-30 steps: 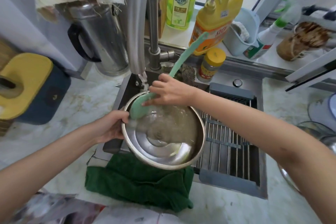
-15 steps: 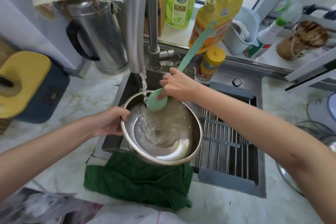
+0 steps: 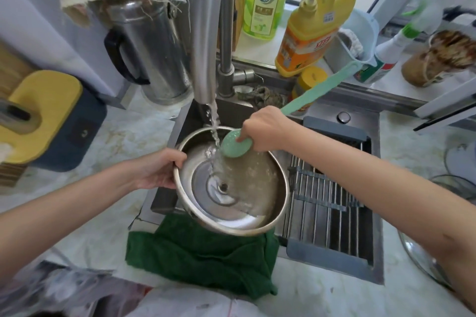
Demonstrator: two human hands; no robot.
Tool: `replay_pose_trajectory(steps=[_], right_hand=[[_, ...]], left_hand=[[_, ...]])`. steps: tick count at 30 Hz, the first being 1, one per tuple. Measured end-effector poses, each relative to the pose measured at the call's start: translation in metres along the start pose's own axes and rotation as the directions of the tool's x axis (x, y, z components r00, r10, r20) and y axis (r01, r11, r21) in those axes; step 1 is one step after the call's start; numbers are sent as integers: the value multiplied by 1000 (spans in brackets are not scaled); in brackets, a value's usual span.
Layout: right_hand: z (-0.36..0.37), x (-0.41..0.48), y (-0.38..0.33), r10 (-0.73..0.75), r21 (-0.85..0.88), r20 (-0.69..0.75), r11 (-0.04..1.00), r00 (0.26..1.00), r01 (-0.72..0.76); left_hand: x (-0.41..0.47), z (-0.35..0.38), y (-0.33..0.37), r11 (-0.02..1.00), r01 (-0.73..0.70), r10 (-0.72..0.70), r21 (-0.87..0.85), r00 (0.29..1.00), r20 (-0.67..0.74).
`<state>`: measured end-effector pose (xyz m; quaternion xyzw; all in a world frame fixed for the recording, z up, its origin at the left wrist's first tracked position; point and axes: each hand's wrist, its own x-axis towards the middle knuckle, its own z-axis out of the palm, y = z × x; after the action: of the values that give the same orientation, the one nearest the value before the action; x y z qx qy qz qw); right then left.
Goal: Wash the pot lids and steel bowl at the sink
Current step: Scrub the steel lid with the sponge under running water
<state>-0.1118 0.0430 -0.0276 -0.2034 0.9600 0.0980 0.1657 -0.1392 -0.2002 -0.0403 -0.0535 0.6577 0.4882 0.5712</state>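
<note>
One steel bowl (image 3: pixel 247 203) at centre, one mint dish brush (image 3: pixel 233 147) in it. Two glass pot lids (image 3: pixel 461 184) (image 3: pixel 422 261) at three and four o'clock. One steel jug (image 3: pixel 154 54) at eleven, one green cloth (image 3: pixel 201 252) at six, one yellow pump bottle (image 3: pixel 314 28) at one.

Bowl (image 3: pixel 231 183) under faucet (image 3: pixel 203 33), rack (image 3: pixel 329 203) right, cloth (image 3: pixel 201 252) before.

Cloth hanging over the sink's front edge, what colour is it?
The cloth is plain dark green, clearest in the head view.
</note>
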Motion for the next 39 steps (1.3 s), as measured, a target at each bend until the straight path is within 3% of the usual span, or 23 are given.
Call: replay_pose_trajectory(steps=[4,8,11,18,23,29,34,39], right_hand=[[11,-12,2,-98,19,-64,995,993,99],[12,-12,-6,-190,-72,-132,981,973,182],[3,-3,-24,-283,-103,-107,957,953,272],[0,-12,-4,-53,-5,-77,999,996,52],[-9,-4,-18,-155,1,-148,988,977,157],[-13,-19,4,-92,-66,-127,994,988,84],[-23,-15,-12,-246,-41,-223,969,943,243],[-31,-23,10,-57,-38,-125,998,991,53]], left_hand=[[5,2,-15,995,73,-71,-67,997,23],[14,-4,-23,986,114,-108,-119,993,54],[15,-4,-22,986,114,-105,-122,992,76],[-2,-6,-1,999,19,-19,-50,1000,-2],[-5,12,8,1000,10,-11,11,1000,18],[-4,7,9,999,10,-10,-34,1000,8],[-1,10,5,998,53,-51,-44,997,53],[-4,1,6,998,31,-28,-59,998,53]])
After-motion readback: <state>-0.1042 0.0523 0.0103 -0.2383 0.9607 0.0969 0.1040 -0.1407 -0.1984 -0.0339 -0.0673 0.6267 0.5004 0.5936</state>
